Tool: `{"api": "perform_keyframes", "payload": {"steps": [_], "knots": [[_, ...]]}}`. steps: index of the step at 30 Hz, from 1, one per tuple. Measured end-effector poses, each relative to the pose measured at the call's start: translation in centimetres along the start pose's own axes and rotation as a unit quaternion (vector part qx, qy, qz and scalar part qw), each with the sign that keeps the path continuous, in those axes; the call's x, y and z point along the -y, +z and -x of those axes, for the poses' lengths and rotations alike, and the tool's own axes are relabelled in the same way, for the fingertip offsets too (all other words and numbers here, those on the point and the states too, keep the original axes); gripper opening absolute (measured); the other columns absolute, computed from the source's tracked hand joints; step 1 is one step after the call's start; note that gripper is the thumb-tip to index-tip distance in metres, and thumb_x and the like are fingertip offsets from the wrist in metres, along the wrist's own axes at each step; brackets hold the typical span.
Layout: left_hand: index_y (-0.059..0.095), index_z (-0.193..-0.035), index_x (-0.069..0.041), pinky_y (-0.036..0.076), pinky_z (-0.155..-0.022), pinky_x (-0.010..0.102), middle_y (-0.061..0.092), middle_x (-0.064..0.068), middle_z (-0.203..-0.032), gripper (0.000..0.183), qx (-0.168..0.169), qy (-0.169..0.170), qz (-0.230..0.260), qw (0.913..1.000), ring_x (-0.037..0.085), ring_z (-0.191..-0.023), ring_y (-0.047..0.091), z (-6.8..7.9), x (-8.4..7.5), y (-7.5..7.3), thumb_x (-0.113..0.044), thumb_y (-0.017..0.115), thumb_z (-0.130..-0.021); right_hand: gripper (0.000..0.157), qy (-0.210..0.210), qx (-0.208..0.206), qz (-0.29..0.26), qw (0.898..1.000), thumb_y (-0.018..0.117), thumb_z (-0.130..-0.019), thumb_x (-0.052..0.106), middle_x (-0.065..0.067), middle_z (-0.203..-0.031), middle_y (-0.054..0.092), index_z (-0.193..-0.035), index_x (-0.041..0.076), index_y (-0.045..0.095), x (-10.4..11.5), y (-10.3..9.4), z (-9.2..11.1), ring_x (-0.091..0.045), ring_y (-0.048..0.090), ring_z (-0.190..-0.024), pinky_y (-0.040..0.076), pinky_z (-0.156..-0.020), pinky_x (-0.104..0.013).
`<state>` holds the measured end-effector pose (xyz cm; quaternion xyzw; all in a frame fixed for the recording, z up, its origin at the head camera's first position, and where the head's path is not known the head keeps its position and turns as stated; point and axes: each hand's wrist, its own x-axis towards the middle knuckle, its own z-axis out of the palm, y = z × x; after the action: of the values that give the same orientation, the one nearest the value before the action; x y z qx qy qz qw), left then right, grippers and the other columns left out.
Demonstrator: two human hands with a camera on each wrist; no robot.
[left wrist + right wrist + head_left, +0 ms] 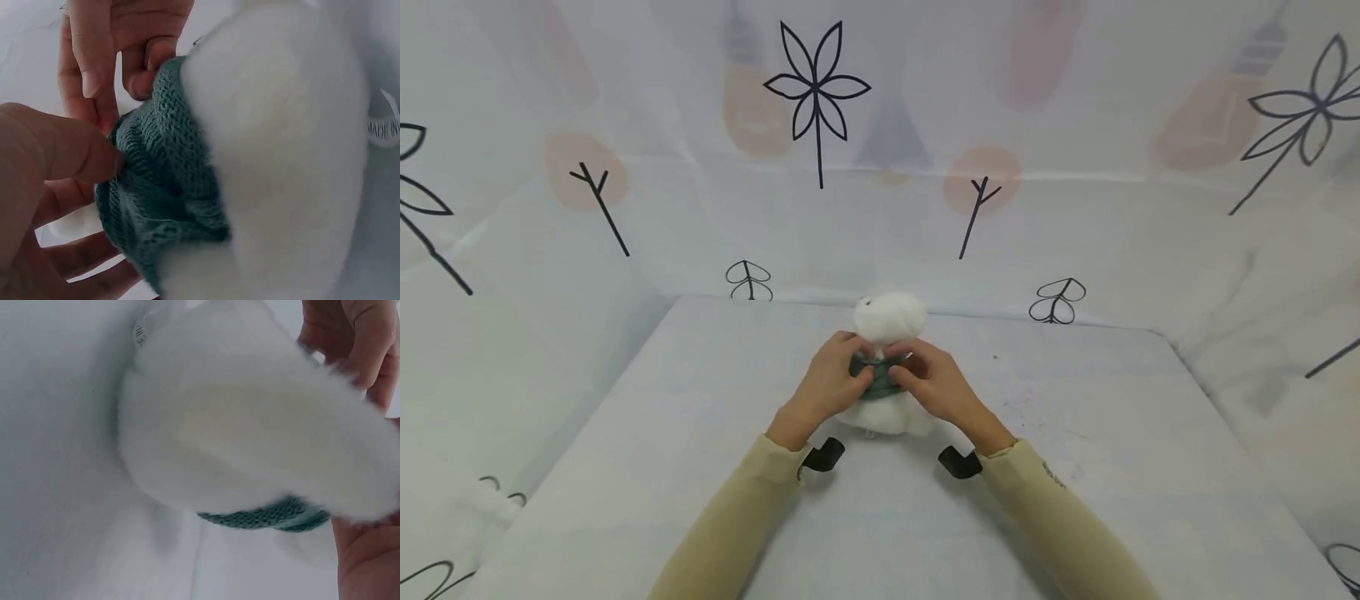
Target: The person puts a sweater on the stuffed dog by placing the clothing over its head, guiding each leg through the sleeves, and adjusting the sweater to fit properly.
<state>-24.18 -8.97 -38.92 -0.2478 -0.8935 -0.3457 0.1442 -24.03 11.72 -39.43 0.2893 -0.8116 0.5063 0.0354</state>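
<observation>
A white plush toy wearing a green knitted sweater sits upright on the table. My left hand pinches the sweater's edge between thumb and fingers, as the left wrist view shows close up on the knit. On the opposite side, my right hand has its thumb and curled fingers on the sweater near the toy's neck. The plush body hides much of the right fingers' contact in the right wrist view. A white label sticks out from the toy's base.
A white cloth covers the table. Behind it rises a pale backdrop printed with plants and soft coloured shapes. Black wrist-camera mounts stick out below both wrists, close above the cloth.
</observation>
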Motion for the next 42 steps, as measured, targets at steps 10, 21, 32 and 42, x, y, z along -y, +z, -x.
{"api": "perform_keyframes", "payload": {"steps": [10, 21, 32, 42], "knots": [[0.066, -0.093, -0.009, 0.048, -0.077, 0.041, 0.061, 0.008, -0.098, 0.016, -0.048, -0.019, -0.071, 0.9961, 0.025, -0.089, 0.057, 0.7, 0.8, -1.4, 0.000, 0.068, -0.080, 0.028, 0.018, -0.025, 0.018, 0.999, 0.061, -0.095, 0.019, -0.008, -0.124, 0.059, -0.121, 0.008, 0.060, -2.0, 0.1, -1.3, -0.026, 0.057, -0.115, 0.048, -0.093, -0.038], [0.062, -0.093, -0.007, 0.050, -0.070, 0.037, 0.057, 0.007, -0.093, 0.008, -0.051, 0.052, -0.107, 0.9916, 0.021, -0.078, 0.058, 0.6, 1.5, -0.7, -0.005, 0.067, -0.088, 0.016, 0.008, -0.020, 0.089, 0.996, 0.062, -0.093, 0.011, -0.004, -0.107, 0.066, -0.109, 0.010, 0.066, -3.4, 0.6, -2.9, -0.018, 0.062, -0.098, 0.052, -0.080, -0.034], [0.060, -0.095, -0.003, 0.054, -0.069, 0.030, 0.065, 0.009, -0.091, 0.007, -0.077, 0.088, 0.018, 0.9930, 0.018, -0.081, 0.064, 0.5, 1.4, 0.4, 0.003, 0.059, -0.091, 0.009, -0.058, -0.028, 0.078, 0.995, 0.054, -0.098, 0.014, 0.001, -0.097, 0.067, -0.103, 0.013, 0.062, -2.8, -0.9, -0.6, -0.013, 0.061, -0.090, 0.049, -0.083, -0.040], [0.058, -0.095, -0.003, 0.052, -0.063, 0.031, 0.063, 0.009, -0.085, 0.005, -0.118, 0.095, 0.069, 0.9860, 0.017, -0.074, 0.061, 0.0, 0.2, 2.0, -0.005, 0.054, -0.096, 0.013, -0.132, -0.070, 0.126, 0.981, 0.045, -0.099, 0.002, -0.008, -0.085, 0.060, -0.108, 0.003, 0.055, -2.6, -1.7, 0.2, -0.011, 0.050, -0.061, 0.043, -0.053, -0.027]]}}
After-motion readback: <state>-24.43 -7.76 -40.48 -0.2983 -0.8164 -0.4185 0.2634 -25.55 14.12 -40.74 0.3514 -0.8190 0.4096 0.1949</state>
